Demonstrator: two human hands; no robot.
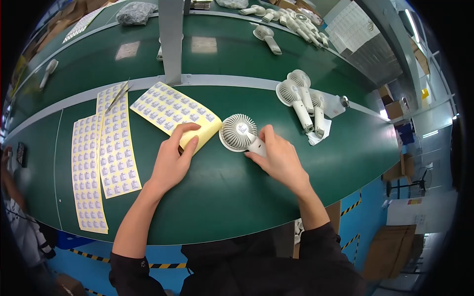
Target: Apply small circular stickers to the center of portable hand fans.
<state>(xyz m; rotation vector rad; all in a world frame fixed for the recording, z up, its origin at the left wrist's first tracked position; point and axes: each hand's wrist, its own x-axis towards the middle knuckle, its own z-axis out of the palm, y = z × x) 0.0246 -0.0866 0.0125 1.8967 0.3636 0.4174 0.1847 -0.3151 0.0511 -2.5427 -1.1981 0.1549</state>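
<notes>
My left hand (174, 157) pinches the near end of a yellow-backed sticker sheet (168, 105), and that end curls up under my fingers. Rows of small printed labels cover the sheet. Just right of the curl, a white handheld fan (237, 132) lies with its round ribbed grille facing up. A small label shows at the centre of the grille. My right hand (279, 157) is closed around the fan's short handle, thumb on the near side and fingers on the far side.
More sticker sheets (118, 163) lie at left, with metal tweezers (117, 97) on top. Several fans (298, 101) rest at right beside a whitish bottle (330, 104). Behind a metal rail (232, 80) and upright post (171, 44), more fans (301, 24) lie on a green surface. Another person's arm (12, 182) shows far left.
</notes>
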